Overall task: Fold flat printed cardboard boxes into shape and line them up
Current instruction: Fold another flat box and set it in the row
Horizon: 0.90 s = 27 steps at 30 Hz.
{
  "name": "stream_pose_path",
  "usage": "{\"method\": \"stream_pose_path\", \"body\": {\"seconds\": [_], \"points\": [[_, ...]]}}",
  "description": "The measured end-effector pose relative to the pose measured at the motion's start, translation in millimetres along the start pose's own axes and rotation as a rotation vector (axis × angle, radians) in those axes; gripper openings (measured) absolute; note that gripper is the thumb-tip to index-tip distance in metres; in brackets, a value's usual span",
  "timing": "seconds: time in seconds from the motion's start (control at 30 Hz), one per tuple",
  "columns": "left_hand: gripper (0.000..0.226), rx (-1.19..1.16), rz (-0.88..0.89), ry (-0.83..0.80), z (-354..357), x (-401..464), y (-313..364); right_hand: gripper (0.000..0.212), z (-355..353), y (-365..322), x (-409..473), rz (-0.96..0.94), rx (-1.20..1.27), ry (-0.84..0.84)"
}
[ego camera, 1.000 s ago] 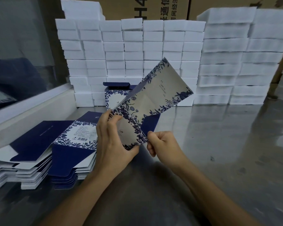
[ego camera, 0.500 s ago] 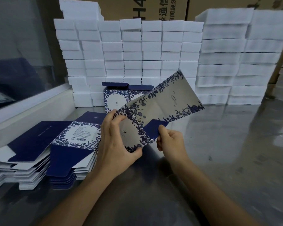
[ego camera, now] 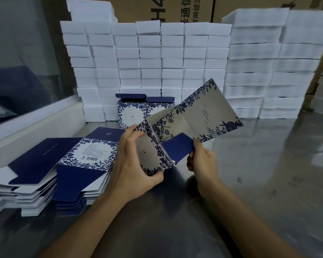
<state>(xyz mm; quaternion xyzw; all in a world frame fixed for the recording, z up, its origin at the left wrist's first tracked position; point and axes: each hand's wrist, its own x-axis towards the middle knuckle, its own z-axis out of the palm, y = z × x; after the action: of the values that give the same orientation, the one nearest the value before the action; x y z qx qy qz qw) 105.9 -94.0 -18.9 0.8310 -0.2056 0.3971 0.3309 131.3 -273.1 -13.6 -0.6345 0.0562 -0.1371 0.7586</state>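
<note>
Since a second ago, the printed box blank [ego camera: 177,131] has dropped lower and swung its long panel out to the right, and the crease between its two floral panels has opened wider. My right hand [ego camera: 201,161] has shifted from the bottom corner onto the navy end flap [ego camera: 177,148], which I now pinch between thumb and fingertips. My left hand [ego camera: 132,161] grips the near panel, thumb curled under its lower edge and fingers hooked over the top.

I hold the blank in the air above the steel table [ego camera: 268,174], in front of the two finished boxes [ego camera: 144,110] that stand side by side against the wall of white foam blocks [ego camera: 147,58]. Two stacks of flat blanks [ego camera: 50,174] lie to my left, so most of the work seems to lie ahead.

As I judge it, I am midway through squaring the sleeve and starting on the end closure. Next I should push the panels to right angles, fold the navy flap inward and tuck it, keeping my left grip firm so the creases do not spring flat. Then it goes beside the two finished ones.
</note>
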Motion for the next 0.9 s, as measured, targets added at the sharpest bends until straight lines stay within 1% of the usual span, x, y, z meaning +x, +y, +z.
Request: {"method": "stream_pose_path", "body": {"seconds": [0.1,0.2,0.27,0.33,0.4,0.47,0.53,0.57,0.67,0.7,0.77,0.8,0.83,0.9], "points": [[0.108,0.0,0.003,-0.026,-1,-1,0,0.051,-3,1,3,-0.014,-0.038,0.016],[0.107,0.006,0.011,-0.016,-2,-1,0,0.056,-4,4,5,-0.051,-0.062,0.04],[0.109,-0.001,0.014,-0.011,-1,-1,0,0.052,-2,4,5,-0.09,-0.082,0.025],[0.112,-0.017,-0.031,-0.008,0,-2,1,0.047,1,4,6,-0.067,-0.089,-0.043],[0.111,-0.05,-0.097,-0.001,3,-5,3,0.04,6,5,6,-0.011,-0.045,-0.097],[0.108,-0.13,-0.191,0.007,5,-6,5,0.041,9,5,7,0.04,0.007,-0.098],[0.099,-0.192,-0.256,0.009,7,-4,6,0.044,10,4,6,0.044,0.053,-0.095],[0.09,-0.209,-0.267,0.012,8,-3,6,0.042,10,4,7,0.029,0.077,-0.101],[0.056,-0.348,-0.336,0.028,7,0,9,0.042,9,0,6,-0.018,0.084,-0.17],[0.048,-0.406,-0.363,0.021,6,1,11,0.049,10,-1,6,-0.012,0.082,-0.182],[0.041,-0.52,-0.403,0.003,5,2,12,0.075,11,-1,6,0.026,0.084,-0.182],[0.037,-0.576,-0.418,-0.002,5,2,12,0.081,11,-2,6,0.026,0.075,-0.183],[0.033,-0.635,-0.439,0.0,4,3,13,0.08,11,-3,7,0.01,0.058,-0.184],[0.024,-0.746,-0.499,0.004,4,5,13,0.07,9,-7,8,-0.044,0.017,-0.178]]}}
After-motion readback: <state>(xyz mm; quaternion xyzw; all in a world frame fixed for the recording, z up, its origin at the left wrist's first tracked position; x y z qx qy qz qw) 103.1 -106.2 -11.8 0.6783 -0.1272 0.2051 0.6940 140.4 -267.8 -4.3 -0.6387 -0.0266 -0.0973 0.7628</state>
